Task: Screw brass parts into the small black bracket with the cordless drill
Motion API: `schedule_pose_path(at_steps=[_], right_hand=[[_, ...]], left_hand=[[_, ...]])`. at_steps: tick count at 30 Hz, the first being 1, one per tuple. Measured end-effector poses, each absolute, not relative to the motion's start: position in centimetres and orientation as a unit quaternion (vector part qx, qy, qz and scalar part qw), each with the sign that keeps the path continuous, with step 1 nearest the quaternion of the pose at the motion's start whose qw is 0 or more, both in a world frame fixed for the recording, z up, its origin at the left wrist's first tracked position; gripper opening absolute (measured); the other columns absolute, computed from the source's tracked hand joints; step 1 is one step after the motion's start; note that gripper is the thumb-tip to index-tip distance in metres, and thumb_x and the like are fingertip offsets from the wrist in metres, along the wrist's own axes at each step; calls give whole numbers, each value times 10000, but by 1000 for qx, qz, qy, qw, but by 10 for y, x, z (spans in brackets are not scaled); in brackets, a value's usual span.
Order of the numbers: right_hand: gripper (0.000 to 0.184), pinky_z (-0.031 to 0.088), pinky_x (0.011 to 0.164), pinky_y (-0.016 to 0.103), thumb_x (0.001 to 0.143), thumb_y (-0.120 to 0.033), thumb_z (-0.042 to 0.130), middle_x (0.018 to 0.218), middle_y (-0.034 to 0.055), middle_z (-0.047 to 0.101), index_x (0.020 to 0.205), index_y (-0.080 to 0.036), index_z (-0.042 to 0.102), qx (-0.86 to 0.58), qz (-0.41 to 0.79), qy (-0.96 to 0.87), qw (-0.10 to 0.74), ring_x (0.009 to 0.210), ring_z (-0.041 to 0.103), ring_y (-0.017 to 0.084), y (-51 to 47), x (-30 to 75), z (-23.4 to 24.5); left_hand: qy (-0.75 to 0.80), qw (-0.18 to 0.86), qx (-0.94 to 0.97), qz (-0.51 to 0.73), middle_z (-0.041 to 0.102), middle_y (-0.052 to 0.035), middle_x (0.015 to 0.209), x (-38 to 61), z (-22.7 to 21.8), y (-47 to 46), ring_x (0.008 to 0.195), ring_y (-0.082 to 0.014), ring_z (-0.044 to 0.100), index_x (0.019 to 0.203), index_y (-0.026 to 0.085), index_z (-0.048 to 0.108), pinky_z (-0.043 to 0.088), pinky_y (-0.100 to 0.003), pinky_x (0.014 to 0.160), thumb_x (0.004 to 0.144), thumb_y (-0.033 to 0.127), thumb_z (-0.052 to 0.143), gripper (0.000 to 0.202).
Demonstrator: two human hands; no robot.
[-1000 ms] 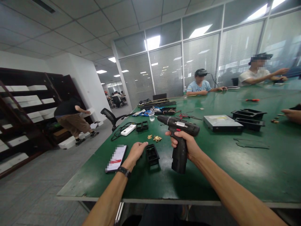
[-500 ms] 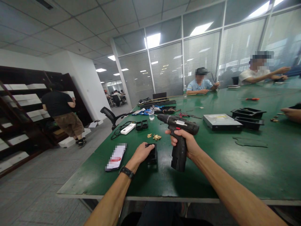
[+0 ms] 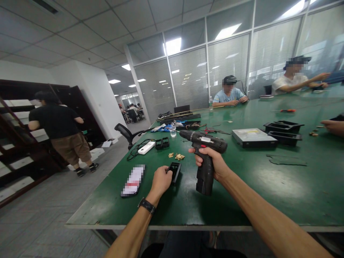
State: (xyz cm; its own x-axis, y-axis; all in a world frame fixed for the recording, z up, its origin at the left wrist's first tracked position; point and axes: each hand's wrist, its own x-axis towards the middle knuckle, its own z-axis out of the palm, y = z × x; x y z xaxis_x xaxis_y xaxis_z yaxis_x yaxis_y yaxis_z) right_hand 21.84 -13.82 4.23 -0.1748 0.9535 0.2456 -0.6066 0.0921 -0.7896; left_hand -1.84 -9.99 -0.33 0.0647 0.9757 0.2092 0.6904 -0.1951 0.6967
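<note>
My right hand (image 3: 215,165) is wrapped round the grip of a black cordless drill (image 3: 205,143), held upright above the green table (image 3: 268,186) with its chuck pointing left. My left hand (image 3: 161,180) is closed on a small black plastic frame (image 3: 174,171), tilted up off the table just left of the drill. A phone (image 3: 133,180) lies face up to the left of that hand. Small brass parts (image 3: 177,156) lie just beyond the frame.
On the table lie a flat silver and black drive (image 3: 252,137), black trays (image 3: 283,129), a white box with cable (image 3: 146,147) and tools farther back. Two seated people work at the far side; another hand (image 3: 333,126) rests at right. A person stands by dark shelves (image 3: 59,132) on the left.
My left hand reached to the black frame, closed on it and tilted it up. The drill stayed nearly still. The person by the shelves stood up and stepped left.
</note>
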Motion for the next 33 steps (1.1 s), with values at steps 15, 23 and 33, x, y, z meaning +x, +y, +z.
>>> schedule_pose_path(at_steps=[15, 23, 33], right_hand=[[265, 394, 531, 246, 842, -309, 654, 582, 19, 546, 967, -112, 778, -212, 633, -420, 615, 541, 468, 122, -137, 216, 40], [203, 394, 512, 262, 837, -296, 659, 575, 12, 538, 937, -149, 759, -216, 632, -421, 614, 538, 449, 135, -139, 214, 40], [185, 378, 499, 282, 819, -296, 665, 593, 18, 535, 928, -163, 733, -237, 629, -423, 608, 545, 412, 148, -139, 214, 39]], left_hand=[[543, 104, 616, 561, 577, -167, 1177, -15, 8, -67, 1113, -255, 593, 1256, 132, 560, 472, -408, 1022, 963, 187, 406, 335], [486, 350, 477, 643, 659, -94, 982, -11, 4, -34, 711, -165, 626, 1250, 151, 576, 505, -232, 549, 914, 188, 425, 370], [443, 394, 445, 671, 676, -109, 1113, -15, 2, -30, 957, -201, 667, 1089, 163, 646, 580, -268, 773, 780, 62, 614, 326]])
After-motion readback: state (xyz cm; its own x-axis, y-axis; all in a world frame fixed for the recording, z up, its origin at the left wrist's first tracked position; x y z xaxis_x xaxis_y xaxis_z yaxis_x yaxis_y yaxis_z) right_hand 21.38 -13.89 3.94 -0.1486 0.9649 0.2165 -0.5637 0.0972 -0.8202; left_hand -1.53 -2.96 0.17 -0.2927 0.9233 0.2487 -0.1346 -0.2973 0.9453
